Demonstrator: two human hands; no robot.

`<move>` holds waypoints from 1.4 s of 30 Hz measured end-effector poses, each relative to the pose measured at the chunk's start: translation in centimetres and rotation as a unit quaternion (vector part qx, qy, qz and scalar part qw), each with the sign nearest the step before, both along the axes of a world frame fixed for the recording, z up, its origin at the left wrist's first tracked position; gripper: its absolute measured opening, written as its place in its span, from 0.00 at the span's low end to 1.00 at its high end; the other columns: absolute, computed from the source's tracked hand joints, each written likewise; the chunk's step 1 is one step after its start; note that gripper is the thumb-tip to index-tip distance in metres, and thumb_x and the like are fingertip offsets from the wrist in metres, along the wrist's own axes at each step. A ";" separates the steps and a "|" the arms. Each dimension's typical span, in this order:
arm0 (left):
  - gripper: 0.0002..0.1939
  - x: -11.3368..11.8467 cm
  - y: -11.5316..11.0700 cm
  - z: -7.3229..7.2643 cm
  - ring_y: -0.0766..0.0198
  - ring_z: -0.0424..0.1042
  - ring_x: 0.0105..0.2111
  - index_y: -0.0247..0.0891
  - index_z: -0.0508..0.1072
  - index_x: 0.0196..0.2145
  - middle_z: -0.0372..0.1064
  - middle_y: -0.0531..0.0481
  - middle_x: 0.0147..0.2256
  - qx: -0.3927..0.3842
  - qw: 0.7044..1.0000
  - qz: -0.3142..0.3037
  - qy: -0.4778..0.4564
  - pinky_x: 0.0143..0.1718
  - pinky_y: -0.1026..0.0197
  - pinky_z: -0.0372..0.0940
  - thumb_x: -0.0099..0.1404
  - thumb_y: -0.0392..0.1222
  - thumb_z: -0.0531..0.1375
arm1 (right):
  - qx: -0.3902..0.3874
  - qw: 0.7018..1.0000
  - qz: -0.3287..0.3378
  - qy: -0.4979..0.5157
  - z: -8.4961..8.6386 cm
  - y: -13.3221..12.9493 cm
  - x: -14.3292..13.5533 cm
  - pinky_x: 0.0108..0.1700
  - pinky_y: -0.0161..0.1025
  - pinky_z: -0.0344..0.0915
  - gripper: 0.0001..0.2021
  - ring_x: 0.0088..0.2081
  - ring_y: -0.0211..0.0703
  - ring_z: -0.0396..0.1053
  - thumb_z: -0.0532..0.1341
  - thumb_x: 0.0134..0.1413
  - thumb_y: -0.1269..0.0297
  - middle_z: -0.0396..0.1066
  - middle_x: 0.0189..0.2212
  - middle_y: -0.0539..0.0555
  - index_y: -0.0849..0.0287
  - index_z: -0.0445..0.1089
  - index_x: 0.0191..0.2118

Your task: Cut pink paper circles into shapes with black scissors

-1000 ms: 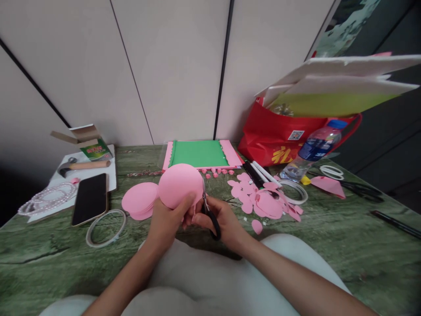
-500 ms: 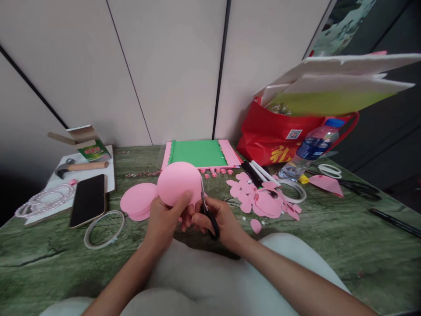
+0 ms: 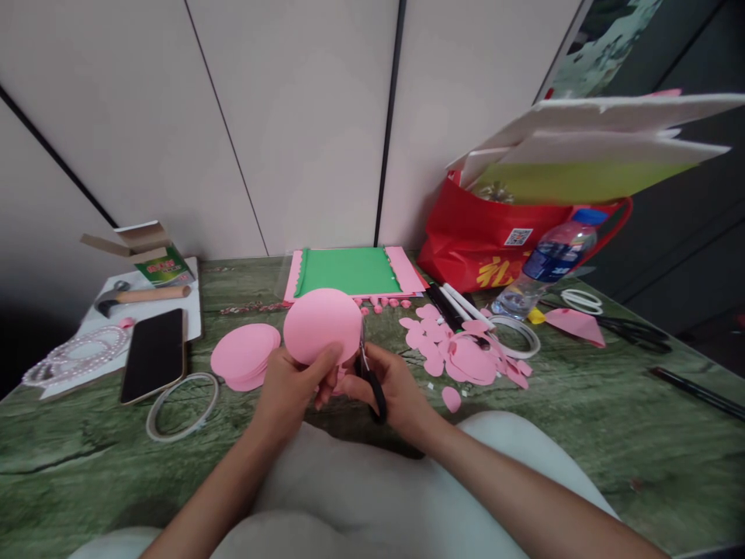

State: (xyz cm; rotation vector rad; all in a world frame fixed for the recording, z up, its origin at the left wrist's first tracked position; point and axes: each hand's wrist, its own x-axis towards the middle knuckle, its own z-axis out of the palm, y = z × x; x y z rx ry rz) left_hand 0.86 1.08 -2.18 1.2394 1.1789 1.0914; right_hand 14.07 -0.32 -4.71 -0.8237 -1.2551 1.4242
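Note:
Pinched between the thumb and fingers of my left hand [image 3: 296,380] is a round pink paper disc [image 3: 322,326], raised above the table. My right hand [image 3: 393,388] grips black-handled scissors [image 3: 377,388], their blades pointing up along the disc's right edge. Whether the blades are fully closed cannot be made out. A stack of pink paper circles [image 3: 244,353] lies just left of my left hand. To the right of the scissors sits a pile of pink petal-shaped paper pieces [image 3: 466,353], and one loose pink petal [image 3: 451,399] lies in front of it.
A green sheet [image 3: 349,272] on pink paper lies at the back by the wall. On the left are a phone [image 3: 154,355], a tape roll [image 3: 182,407], a hammer [image 3: 145,295] and pearl strings [image 3: 81,353]. At right stand a red bag [image 3: 466,241] and a water bottle [image 3: 550,268].
The pink disc has shifted slightly right and turned a little in my left hand. The scissors stay at its right edge, with their blades closer together.

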 end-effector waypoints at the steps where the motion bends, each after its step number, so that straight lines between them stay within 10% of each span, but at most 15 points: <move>1: 0.17 0.0 0.0 0.0 0.75 0.55 0.09 0.34 0.65 0.12 0.59 0.56 0.10 -0.002 1.000 0.000 -0.004 0.09 0.72 0.49 0.53 0.42 0.60 | 0.000 1.000 -0.005 -0.002 0.0 0.0 0.0 0.26 0.34 0.54 0.17 0.23 0.34 0.55 0.67 0.36 0.54 0.60 0.21 0.46 0.59 0.62 0.27; 42: 0.18 -0.4 0.3 -0.3 0.75 0.52 0.10 0.34 0.64 0.11 0.56 0.57 0.09 -0.013 0.999 -0.001 0.044 0.10 0.70 0.45 0.51 0.45 0.63 | -0.011 0.999 -0.038 -0.013 -0.6 0.1 0.1 0.25 0.32 0.53 0.17 0.23 0.33 0.55 0.69 0.34 0.58 0.59 0.20 0.45 0.59 0.62 0.28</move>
